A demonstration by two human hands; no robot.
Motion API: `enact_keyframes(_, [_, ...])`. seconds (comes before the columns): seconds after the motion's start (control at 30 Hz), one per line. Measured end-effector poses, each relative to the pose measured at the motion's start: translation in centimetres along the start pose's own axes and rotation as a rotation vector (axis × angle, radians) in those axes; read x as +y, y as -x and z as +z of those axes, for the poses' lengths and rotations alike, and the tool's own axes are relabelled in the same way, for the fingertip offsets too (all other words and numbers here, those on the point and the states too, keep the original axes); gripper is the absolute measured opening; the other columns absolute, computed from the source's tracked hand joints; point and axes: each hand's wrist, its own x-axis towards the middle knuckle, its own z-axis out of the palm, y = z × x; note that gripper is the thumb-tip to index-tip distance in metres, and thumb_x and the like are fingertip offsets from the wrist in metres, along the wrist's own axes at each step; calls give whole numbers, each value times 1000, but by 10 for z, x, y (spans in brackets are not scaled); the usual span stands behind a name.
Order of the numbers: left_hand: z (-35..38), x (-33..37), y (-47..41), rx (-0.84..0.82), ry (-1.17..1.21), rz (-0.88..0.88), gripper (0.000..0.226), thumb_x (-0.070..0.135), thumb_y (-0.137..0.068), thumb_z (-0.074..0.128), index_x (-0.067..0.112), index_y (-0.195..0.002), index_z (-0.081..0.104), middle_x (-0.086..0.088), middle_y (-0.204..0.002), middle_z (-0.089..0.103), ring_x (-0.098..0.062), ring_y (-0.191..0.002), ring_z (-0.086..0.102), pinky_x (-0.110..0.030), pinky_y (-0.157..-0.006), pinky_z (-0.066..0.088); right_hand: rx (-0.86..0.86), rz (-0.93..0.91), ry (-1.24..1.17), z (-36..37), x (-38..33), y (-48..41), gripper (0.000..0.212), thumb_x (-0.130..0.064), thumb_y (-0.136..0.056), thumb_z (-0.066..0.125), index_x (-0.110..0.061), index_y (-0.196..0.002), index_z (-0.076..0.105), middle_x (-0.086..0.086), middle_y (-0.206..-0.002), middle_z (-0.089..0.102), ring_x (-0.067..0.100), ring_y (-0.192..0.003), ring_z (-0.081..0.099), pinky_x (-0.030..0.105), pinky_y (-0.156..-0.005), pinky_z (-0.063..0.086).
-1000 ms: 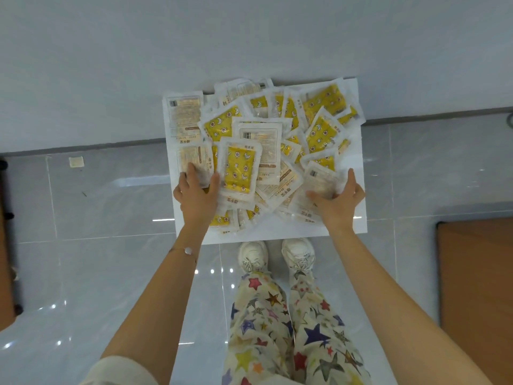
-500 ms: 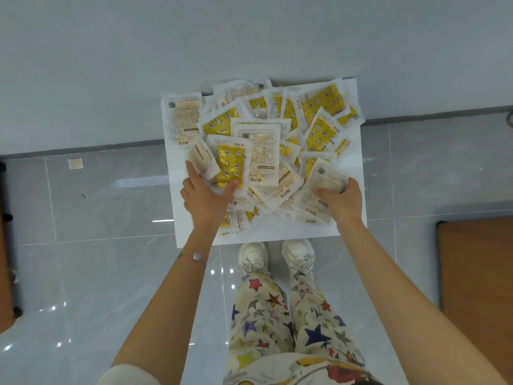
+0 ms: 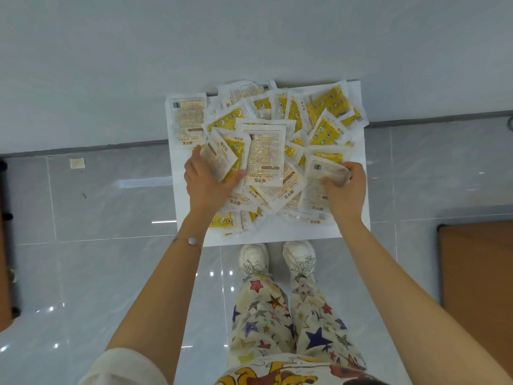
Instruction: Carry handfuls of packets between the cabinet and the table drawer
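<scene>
Yellow-and-white sachets [image 3: 266, 151] have just been lifted off the heap: one pinched by the left hand [image 3: 206, 184], another by the right hand [image 3: 342, 190], above the white desk [image 3: 277, 234].

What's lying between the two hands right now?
In the head view, the gap between the left hand and the right hand is filled with overlapping packets of the pile; a large pale, print-side-up packet lies topmost, above the white board.

Pale sachet [image 3: 219, 159] tilted in left grip, second sachet [image 3: 324, 173] curled in right grip, above heap
</scene>
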Motion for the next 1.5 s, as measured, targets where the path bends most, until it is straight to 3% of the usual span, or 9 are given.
enact_keyframes(0.2, [6, 5, 5, -61, -90, 95, 100, 57, -74, 71, 17, -149, 17, -14, -152, 22, -35, -139, 25, -53, -108, 31, 40, 30, -210, -8, -11, 2, 40, -11, -83, 69, -22, -108, 40, -6, -103, 53, 12, -92, 59, 25, -74, 55])
enact_keyframes(0.33, [-5, 6, 12, 55, -91, 123, 43, 33, -96, 48, 10, -130, 37, -11, -125, 52, -34, -107, 54, -47, -81, 49, 63, 67, -386, -15, -25, 8, 53, -10, -82, 72, -19, -123, 40, 0, -118, 55, 9, -100, 61, 25, -74, 58])
enact_keyframes(0.47, [-24, 9, 17, 88, -257, 142, 23, 24, -102, 33, 7, -116, 40, -10, -88, 56, -29, -71, 54, -37, -59, 38, 3, 132, -501, -22, -39, 16, 46, -10, -84, 71, -13, -124, 50, -3, -113, 64, 9, -100, 65, 25, -73, 58])
enact_keyframes(0.67, [-70, 13, 31, 204, 334, -10, 14, 21, -100, 39, 14, -109, 47, -1, -99, 60, -23, -88, 65, -46, -67, 59, -46, 55, -530, -38, -65, 36, 25, -13, -88, 67, -28, -104, 57, -10, -104, 67, 1, -90, 67, 19, -67, 56])
enact_keyframes(0.8, [-107, 24, 69, 181, 637, -53, 17, 23, -98, 46, 19, -115, 47, -5, -112, 61, -23, -99, 66, -51, -72, 59, -205, 76, -517, -48, -92, 60, 21, -15, -89, 67, -30, -101, 60, -8, -105, 69, 11, -98, 68, 29, -74, 58])
enact_keyframes(0.9, [-142, 39, 110, 216, 755, -68, 14, 23, -98, 50, 31, -110, 48, -6, -115, 61, -25, -99, 67, -49, -72, 59, -337, 59, -471, -57, -122, 90, 20, -15, -89, 67, -25, -105, 59, -8, -103, 68, 9, -96, 67, 21, -68, 57])
enact_keyframes(1.13, [-234, 62, 233, 265, 874, -49, 28, 16, -96, 55, 15, -120, 41, 1, -109, 66, -19, -85, 72, -33, -54, 59, -567, -188, -206, -85, -201, 187, 49, -20, -85, 72, -15, -127, 49, -9, -114, 60, 8, -102, 62, 19, -76, 56])
enact_keyframes(1.23, [-262, 52, 286, 319, 897, -96, 33, 20, -95, 58, 17, -123, 40, 1, -113, 64, -18, -87, 72, -34, -56, 59, -645, -232, -108, -90, -224, 234, 61, -32, -82, 74, -16, -135, 46, -3, -127, 59, 16, -113, 60, 36, -90, 55])
enact_keyframes(1.5, [-322, -26, 416, 628, 1092, -250, 40, 18, -93, 59, 23, -127, 39, 7, -115, 61, -16, -88, 72, -33, -56, 59, -941, -458, 10, -60, -266, 385, 28, -22, -89, 66, -20, -115, 55, -7, -104, 66, 7, -92, 67, 17, -64, 54])
